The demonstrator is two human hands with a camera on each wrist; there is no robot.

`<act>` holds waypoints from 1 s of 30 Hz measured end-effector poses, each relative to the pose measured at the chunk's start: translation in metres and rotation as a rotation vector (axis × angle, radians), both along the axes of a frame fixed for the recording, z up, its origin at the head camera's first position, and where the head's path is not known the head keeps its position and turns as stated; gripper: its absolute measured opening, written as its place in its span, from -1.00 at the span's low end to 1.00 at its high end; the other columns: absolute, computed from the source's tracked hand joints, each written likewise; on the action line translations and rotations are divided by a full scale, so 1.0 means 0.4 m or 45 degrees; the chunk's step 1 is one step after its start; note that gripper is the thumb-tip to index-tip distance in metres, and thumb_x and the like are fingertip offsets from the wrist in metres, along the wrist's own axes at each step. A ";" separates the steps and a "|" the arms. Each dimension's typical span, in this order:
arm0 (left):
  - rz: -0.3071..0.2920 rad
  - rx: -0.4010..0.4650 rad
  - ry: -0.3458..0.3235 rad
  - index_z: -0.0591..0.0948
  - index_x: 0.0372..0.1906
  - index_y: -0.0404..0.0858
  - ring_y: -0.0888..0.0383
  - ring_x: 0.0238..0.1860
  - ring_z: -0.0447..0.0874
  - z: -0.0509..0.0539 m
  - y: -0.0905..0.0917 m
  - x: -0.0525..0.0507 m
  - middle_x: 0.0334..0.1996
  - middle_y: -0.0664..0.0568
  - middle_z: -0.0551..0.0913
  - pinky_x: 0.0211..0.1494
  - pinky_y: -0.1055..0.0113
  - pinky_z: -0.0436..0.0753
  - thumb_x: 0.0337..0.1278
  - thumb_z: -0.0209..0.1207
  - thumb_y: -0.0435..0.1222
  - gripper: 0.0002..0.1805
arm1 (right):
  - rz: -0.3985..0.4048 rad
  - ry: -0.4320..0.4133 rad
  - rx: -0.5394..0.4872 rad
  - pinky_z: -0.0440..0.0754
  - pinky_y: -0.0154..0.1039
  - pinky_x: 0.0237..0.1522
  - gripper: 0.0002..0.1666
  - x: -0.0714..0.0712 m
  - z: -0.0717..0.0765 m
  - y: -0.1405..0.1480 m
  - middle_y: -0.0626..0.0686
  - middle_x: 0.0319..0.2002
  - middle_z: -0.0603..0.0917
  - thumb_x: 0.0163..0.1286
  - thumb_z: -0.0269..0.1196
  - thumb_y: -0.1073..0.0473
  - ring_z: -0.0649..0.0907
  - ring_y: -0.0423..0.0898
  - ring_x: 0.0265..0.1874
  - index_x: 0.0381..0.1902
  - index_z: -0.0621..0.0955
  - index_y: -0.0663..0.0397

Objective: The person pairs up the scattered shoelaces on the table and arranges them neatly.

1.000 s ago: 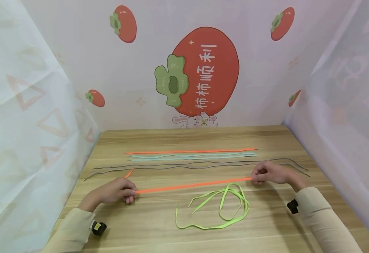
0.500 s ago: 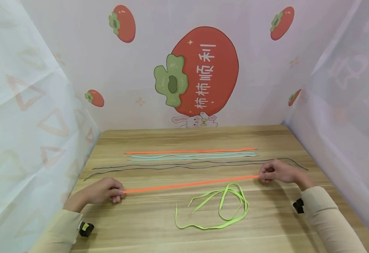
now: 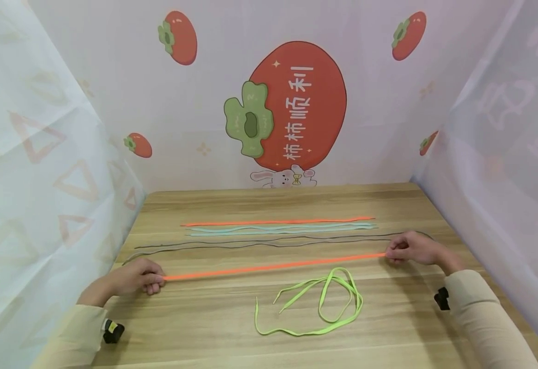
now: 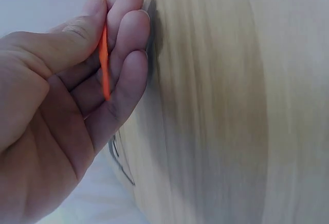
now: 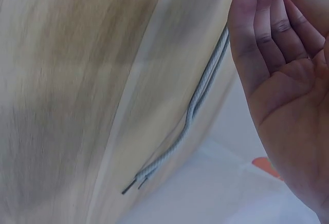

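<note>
An orange flat shoelace (image 3: 273, 266) is stretched straight between my two hands, slanting up to the right. My left hand (image 3: 135, 277) pinches its left end between thumb and fingers. In the left wrist view, a short tail of the lace (image 4: 104, 54) hangs past the thumb over the curled fingers. My right hand (image 3: 414, 248) pinches the other end. The right wrist view shows only a bit of orange at the fingertips. In front of the held lace lies a loosely looped yellow-green shoelace (image 3: 305, 333) with loose ends showing.
Behind the held lace, two long grey laces (image 3: 269, 245) run across the wooden table (image 3: 204, 328); my right hand partly covers them. Farther back lie pale blue laces (image 3: 278, 227) and another straight orange lace (image 3: 275, 222). White printed sheets (image 3: 365, 128) enclose the back and sides.
My hands have moved apart, left hand leftward and right hand rightward, with more lace between them. The loose tail seen behind the left hand has gone from the head view.
</note>
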State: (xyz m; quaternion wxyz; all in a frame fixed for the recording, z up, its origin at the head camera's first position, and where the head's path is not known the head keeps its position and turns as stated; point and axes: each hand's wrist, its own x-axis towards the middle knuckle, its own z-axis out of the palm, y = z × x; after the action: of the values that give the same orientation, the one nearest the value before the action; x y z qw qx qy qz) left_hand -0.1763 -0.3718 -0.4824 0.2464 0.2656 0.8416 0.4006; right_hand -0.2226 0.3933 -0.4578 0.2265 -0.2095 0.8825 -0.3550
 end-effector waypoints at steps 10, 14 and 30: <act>0.067 -0.072 -0.029 0.71 -0.22 -0.42 0.33 -0.41 0.66 0.005 -0.017 -0.024 -0.41 -0.03 0.74 -0.35 0.31 0.75 0.57 0.10 -0.42 -0.77 | -0.047 -0.006 0.010 0.78 -0.23 -0.23 -0.82 -0.010 0.003 0.013 0.14 -0.29 0.78 0.56 0.26 0.27 0.72 -0.20 -0.33 -0.15 0.74 0.30; 0.081 -0.112 -0.002 0.70 -0.23 -0.43 0.33 -0.41 0.64 0.015 -0.003 -0.043 -0.42 -0.03 0.72 -0.35 0.32 0.73 0.57 0.09 -0.43 -0.77 | -0.064 0.007 0.026 0.77 -0.23 -0.26 -0.82 -0.017 -0.001 0.014 0.14 -0.30 0.77 0.56 0.25 0.29 0.71 -0.21 -0.34 -0.14 0.73 0.34; 0.213 -0.337 0.195 0.74 -0.29 -0.38 0.23 -0.44 0.67 0.050 0.044 -0.165 -0.48 0.01 0.74 -0.34 0.29 0.74 0.52 0.14 -0.47 -0.77 | -0.187 0.226 0.195 0.65 -0.33 -0.33 -0.80 -0.093 0.015 -0.005 0.09 -0.40 0.75 0.56 0.28 0.25 0.64 -0.22 -0.41 -0.20 0.74 0.31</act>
State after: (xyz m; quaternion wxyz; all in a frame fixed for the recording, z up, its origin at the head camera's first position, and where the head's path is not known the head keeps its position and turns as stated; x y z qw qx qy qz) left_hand -0.2423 -0.3542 -0.4623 0.1801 0.1895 0.9225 0.2839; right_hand -0.2598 0.3913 -0.4519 0.1363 -0.1568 0.9365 -0.2823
